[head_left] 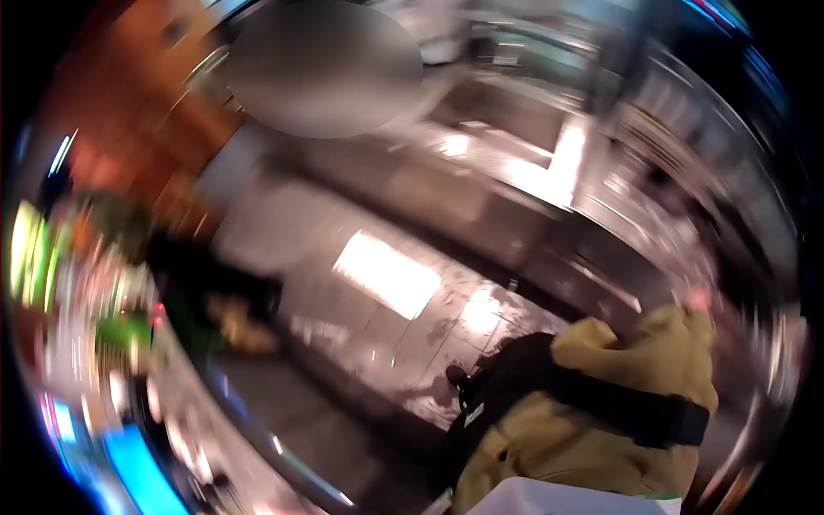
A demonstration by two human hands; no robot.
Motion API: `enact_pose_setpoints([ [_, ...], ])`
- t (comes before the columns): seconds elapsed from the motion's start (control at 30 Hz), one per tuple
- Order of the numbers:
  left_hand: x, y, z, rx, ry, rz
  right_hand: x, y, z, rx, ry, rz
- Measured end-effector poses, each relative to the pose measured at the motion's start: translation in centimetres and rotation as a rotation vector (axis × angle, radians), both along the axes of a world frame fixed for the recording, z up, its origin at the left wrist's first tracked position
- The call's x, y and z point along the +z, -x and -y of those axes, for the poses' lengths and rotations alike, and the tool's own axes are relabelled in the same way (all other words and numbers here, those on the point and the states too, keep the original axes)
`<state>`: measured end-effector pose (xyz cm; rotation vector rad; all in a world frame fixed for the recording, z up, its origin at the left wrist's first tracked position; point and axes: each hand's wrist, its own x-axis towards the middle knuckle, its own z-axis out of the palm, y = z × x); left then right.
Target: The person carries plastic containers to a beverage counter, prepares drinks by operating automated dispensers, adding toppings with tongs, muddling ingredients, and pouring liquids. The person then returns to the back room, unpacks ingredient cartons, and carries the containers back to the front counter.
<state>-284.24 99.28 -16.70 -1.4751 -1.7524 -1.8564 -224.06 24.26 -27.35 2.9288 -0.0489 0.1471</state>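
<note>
Motion smears the whole head view. My tan jacket with a black strap across it fills the lower right. At the end of its sleeve, a small pinkish blur near the metal counter appears to be my right hand; its fingers cannot be made out, nor whether it holds anything. A white flat-edged thing lies at the bottom edge, in front of my jacket; its kind is unclear. My left hand does not show.
A metal counter with a sink-like recess runs along the far side. Tiled floor with bright reflections lies between counters. At left is another person's dark sleeve and blurred hand. A blue screen-like glow shows lower left.
</note>
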Motion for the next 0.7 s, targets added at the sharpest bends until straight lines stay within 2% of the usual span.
enact_pose_setpoints([
  [0.07, -0.5, -5.4, -4.0, -0.334, 0.049, 0.039, 2.1, 4.8, 5.5, -0.126, 0.146, 0.009],
  [0.1, -0.6, -8.7, -5.1, -0.464, 0.09, 0.05, 4.1, 7.5, 4.4, -0.216, 0.149, 0.033],
  [0.17, -0.5, -13.3, -5.0, -0.641, 0.16, 0.065, 8.8, 10.4, -2.5, -0.535, -0.083, 0.162],
  [0.33, 0.8, -24.6, 0.3, -0.967, 0.232, 0.069, 7.1, 9.3, -5.0, -0.489, -0.208, 0.366],
  [0.37, 0.9, -26.7, 2.2, -1.04, 0.24, 0.069, 6.4, 8.8, -5.1, -0.51, -0.287, 0.358],
  [0.4, 0.9, -28.7, 4.6, -1.116, 0.251, 0.067, 6.5, 9.1, -5.9, -0.392, -0.254, 0.294],
  [0.43, 1.0, -30.6, 7.3, -1.202, 0.265, 0.071, 7.4, 8.5, -7.8, -0.622, -0.602, 0.3],
  [0.47, 1.1, -32.9, 10.3, -1.312, 0.278, 0.088, 7.5, 8.3, -8.7, -0.548, -0.631, 0.274],
  [0.53, 1.4, -36.7, 18.1, -1.602, 0.298, 0.146, 12.6, 11.2, -12.4, -0.463, -0.78, 0.338],
  [0.57, 1.5, -37.9, 22.3, -1.748, 0.303, 0.166, 9.4, 10.2, -11.3, -0.345, -0.766, 0.254],
  [0.6, 1.6, -38.7, 26.4, -1.869, 0.305, 0.172, 8.6, 10.5, -11.3, -0.165, -0.869, 0.277],
  [0.63, 1.7, -39.8, 30.6, -1.961, 0.312, 0.171, 7.9, 10.9, -11.2, -0.112, -0.941, 0.217],
  [0.7, 1.2, -42.2, 38.5, -2.102, 0.334, 0.166, 7.1, 13.2, -9.4, 0.189, -1.042, 0.051],
])
